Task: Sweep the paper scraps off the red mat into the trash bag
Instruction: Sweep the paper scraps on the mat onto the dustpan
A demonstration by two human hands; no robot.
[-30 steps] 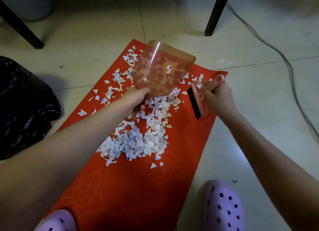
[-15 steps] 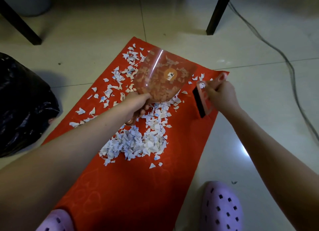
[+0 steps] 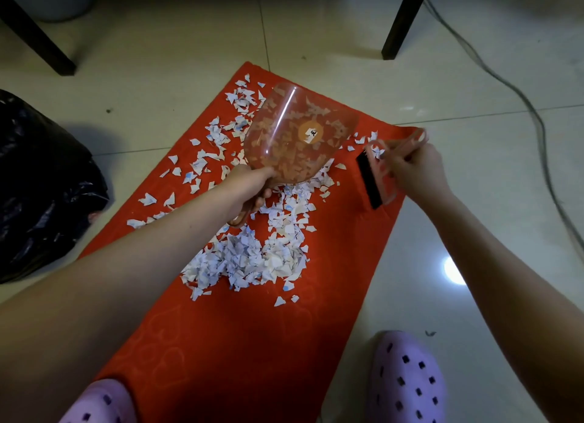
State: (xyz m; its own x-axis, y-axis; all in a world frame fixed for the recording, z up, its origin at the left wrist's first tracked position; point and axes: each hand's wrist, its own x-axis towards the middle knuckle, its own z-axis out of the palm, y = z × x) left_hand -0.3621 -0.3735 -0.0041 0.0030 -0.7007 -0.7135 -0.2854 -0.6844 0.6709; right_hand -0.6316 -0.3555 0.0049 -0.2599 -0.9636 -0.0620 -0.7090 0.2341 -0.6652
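Left hand (image 3: 249,185) on my feed is curled round the handle of a translucent orange dustpan (image 3: 300,138), gripping it with the pan pointing away from me over the far half of the red mat (image 3: 252,343). Paper scraps (image 3: 252,255) show through its plastic; I cannot tell whether its front edge touches the mat. The right hand (image 3: 414,169) holds a small pink brush (image 3: 376,182), fingers closed on its looped handle, with the black bristles turned toward the dustpan, at the mat's right edge.

Most scraps lie heaped in the middle of the mat, just nearer me than the dustpan, with looser bits strewn toward the far left corner. The black trash bag (image 3: 38,185) sits on the tiled floor (image 3: 442,296) to the left, near the mat's left edge. Two purple clogs (image 3: 407,378) are at the bottom, the left one on the mat, the right one on the floor. Dark desk legs (image 3: 401,18) stand beyond the mat, and a cable (image 3: 505,84) runs along the right.
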